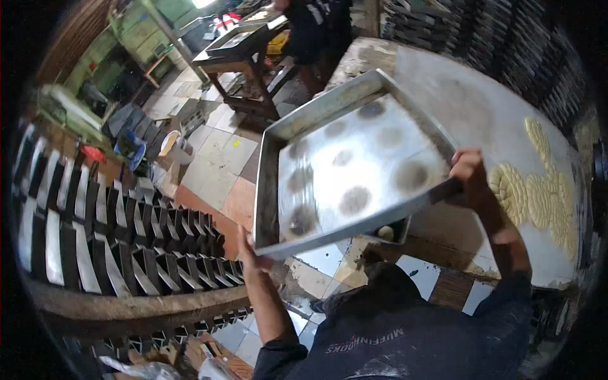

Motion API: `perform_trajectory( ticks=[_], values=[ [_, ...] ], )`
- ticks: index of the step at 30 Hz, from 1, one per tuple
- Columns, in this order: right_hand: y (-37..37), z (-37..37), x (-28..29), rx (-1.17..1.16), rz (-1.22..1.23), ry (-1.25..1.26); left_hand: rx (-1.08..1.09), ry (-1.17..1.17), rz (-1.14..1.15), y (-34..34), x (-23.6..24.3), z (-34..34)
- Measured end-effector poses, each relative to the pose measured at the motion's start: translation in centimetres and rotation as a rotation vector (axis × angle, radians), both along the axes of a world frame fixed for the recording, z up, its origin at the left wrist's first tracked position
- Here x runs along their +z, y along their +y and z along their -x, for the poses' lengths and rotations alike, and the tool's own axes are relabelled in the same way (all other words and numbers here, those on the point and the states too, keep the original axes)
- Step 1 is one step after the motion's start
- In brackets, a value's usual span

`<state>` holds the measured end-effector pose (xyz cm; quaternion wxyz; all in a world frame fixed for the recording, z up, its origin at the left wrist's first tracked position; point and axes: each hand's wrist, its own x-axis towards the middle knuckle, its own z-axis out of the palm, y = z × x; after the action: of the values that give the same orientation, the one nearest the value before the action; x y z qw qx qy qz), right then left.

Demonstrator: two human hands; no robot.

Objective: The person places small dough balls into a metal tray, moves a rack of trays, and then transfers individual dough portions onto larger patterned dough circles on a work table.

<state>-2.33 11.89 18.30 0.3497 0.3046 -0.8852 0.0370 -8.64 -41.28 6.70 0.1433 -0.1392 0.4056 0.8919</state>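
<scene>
A large square metal tray (pixel 342 168) with raised sides and dark round stains on its shiny bottom is held up in front of me, slightly tilted. My left hand (pixel 252 250) grips its near left corner. My right hand (pixel 468 168) is closed on its right side, thumb at the rim. Below the tray's right part, partly hidden, is another container (pixel 396 235) with something pale and round in it. To the right, many pieces of pale shaped dough (pixel 532 196) lie on a white worktop (pixel 443 82).
Rows of stacked metal moulds (pixel 126 253) stand at the left on a wooden ledge. More dark stacked metal (pixel 475 31) lines the back right. Another person (pixel 307 31) stands beyond, beside a wooden table (pixel 253 69) bearing a tray. A white bucket (pixel 180 152) sits on the tiled floor (pixel 218 180).
</scene>
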Motion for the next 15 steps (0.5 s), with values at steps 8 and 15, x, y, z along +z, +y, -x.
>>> perform_trajectory(
  ticks=[8,15],
  values=[
    [6.8,1.9,-13.3,0.047,0.242,0.215,0.015,0.253,0.673,6.9,-7.1,-1.1],
    [6.6,1.1,-19.3,-0.067,0.368,0.138,-0.018,0.282,0.756,6.6,-11.3,0.6]
  ],
)
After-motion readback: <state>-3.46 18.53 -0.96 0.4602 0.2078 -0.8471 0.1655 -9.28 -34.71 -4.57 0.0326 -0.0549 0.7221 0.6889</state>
